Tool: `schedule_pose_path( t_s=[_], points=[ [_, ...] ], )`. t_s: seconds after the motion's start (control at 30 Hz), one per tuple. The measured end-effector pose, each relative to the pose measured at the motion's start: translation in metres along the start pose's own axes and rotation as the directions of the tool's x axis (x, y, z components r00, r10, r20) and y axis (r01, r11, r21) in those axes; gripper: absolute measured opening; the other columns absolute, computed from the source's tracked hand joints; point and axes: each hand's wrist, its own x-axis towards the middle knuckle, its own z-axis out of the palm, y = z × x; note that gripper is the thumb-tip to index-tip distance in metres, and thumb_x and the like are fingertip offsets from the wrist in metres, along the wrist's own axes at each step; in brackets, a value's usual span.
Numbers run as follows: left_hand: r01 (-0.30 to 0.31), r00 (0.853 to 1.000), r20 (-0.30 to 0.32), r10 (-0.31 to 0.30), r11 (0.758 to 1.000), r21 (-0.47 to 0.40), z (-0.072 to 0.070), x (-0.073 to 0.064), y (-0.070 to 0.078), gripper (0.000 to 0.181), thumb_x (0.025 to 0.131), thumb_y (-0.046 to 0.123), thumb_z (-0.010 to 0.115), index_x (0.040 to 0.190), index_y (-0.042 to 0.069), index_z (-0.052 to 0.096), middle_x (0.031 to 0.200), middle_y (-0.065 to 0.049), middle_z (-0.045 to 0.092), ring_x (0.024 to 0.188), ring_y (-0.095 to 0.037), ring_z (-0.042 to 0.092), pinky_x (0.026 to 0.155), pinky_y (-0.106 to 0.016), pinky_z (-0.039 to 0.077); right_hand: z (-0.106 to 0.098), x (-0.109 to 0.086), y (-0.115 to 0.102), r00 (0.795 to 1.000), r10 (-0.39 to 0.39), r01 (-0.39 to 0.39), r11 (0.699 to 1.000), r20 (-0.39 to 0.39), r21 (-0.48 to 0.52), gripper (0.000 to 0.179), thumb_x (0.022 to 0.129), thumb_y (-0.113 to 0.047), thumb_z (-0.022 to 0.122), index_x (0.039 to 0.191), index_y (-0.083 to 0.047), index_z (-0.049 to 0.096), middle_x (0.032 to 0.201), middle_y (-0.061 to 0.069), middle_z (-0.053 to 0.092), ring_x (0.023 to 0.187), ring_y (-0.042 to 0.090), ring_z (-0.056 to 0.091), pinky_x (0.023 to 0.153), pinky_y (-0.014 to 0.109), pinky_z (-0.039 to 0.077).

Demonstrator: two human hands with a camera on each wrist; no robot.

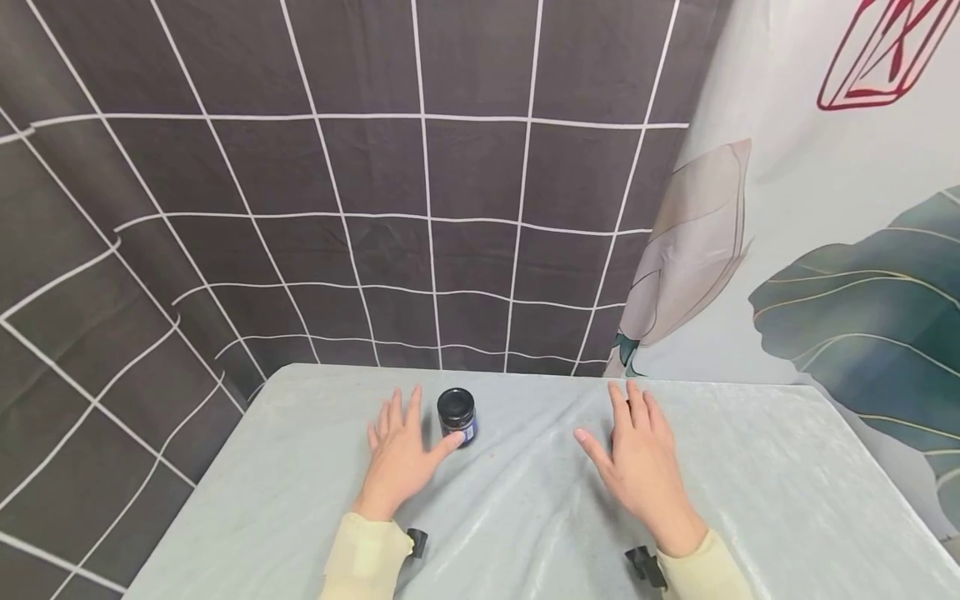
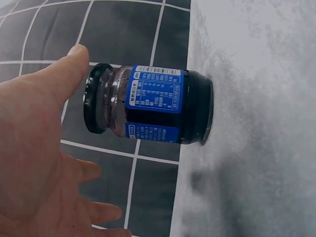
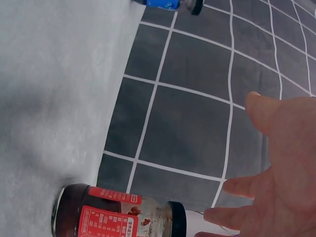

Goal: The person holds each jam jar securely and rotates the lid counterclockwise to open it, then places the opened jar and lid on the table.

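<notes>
A glass jar with a black lid and a blue label (image 1: 456,407) stands upright on the cloth-covered table. My left hand (image 1: 399,458) is just left of it, fingers spread and thumb overlapping the jar's lower side in the head view. In the left wrist view that jar (image 2: 155,103) shows its printed label, with the thumb by its lid. My right hand (image 1: 641,458) hovers farther right with spread fingers, holding nothing. Near its fingers stands a second jar with a red label and black lid (image 3: 108,217), almost wholly hidden behind the hand in the head view.
A pale grey cloth (image 1: 525,517) with creases covers the table. Behind it hangs a dark curtain with white grid lines (image 1: 360,167), and at the right a white leaf-patterned curtain (image 1: 787,217). Each wrist carries a small black mount (image 1: 647,567).
</notes>
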Motion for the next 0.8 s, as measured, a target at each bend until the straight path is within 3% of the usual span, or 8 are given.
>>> schedule_pose_path(
  t_s=[0.3, 0.67, 0.8],
  points=[
    [0.014, 1.000, 0.016, -0.014, 1.000, -0.020, 0.002, 0.000, -0.002, 0.102, 0.087, 0.068, 0.062, 0.161, 0.010, 0.021, 0.164, -0.027, 0.010, 0.150, -0.048, 0.009, 0.113, -0.072, 0.005, 0.000, 0.003, -0.003, 1.000, -0.002, 0.002, 1.000, 0.006, 0.013, 0.076, 0.091, -0.038, 0.070, 0.144, 0.008, 0.040, 0.149, 0.037, 0.035, 0.136, 0.057, 0.029, 0.107, 0.067, 0.025],
    [-0.033, 0.999, -0.003, 0.033, 0.998, -0.061, 0.008, 0.001, -0.003, 0.101, 0.086, 0.062, 0.068, 0.159, 0.007, 0.025, 0.161, -0.029, 0.019, 0.148, -0.048, 0.016, 0.115, -0.067, 0.012, 0.006, 0.006, -0.009, 0.997, -0.023, 0.023, 1.000, 0.068, -0.001, 0.076, 0.093, -0.039, 0.068, 0.147, 0.006, 0.038, 0.147, 0.037, 0.037, 0.136, 0.058, 0.030, 0.106, 0.069, 0.026],
    [-0.051, 0.999, 0.008, 0.052, 0.997, -0.065, 0.010, 0.002, -0.005, 0.102, 0.085, 0.064, 0.067, 0.159, 0.007, 0.025, 0.161, -0.028, 0.021, 0.148, -0.046, 0.018, 0.116, -0.066, 0.013, 0.009, 0.006, -0.012, 0.998, -0.042, 0.042, 0.999, 0.053, -0.001, 0.076, 0.092, -0.038, 0.070, 0.146, 0.007, 0.039, 0.146, 0.038, 0.038, 0.136, 0.058, 0.030, 0.108, 0.067, 0.026]
  ],
)
